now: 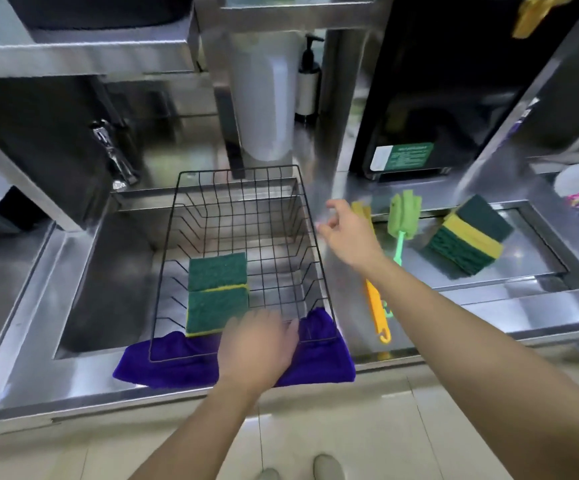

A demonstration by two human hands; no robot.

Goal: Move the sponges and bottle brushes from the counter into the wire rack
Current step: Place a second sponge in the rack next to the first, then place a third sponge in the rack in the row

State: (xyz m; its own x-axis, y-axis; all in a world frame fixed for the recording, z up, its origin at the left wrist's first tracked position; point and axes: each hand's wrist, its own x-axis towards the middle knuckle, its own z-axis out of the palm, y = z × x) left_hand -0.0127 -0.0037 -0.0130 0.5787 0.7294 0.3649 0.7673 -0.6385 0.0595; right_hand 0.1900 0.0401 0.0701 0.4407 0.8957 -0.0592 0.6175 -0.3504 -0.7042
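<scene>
Seen from the head camera, a person's right hand [348, 233] hung open and empty above the steel counter [454, 306], fingers loosely spread, just right of the black wire rack [246, 216] that sat in the sink [108, 278] on a purple cloth [319, 358]. The left hand [258, 344] lay over the rack's near rim, fingers slack; motion blur made it impossible to tell whether it gripped the wire or merely rested there. 2 green-and-yellow sponges [218, 292] already lay side by side in the rack's near half. Left on the counter were an orange bottle brush [374, 306], a green bottle brush [402, 220] and a stack of sponges [468, 237]. The orange brush ran directly beneath the right hand, its long axis pointing away from the person, head at the far end and hooked handle toward the counter's front edge; the green brush lay just beyond to the right, roughly parallel, and the stack farther right again. The right hand was plainly the nearer to all 3, and a short drop onto the orange handle looked the likely next move. A green label [409, 155] on the dark appliance behind carried print too small to read; no brand was legible.
</scene>
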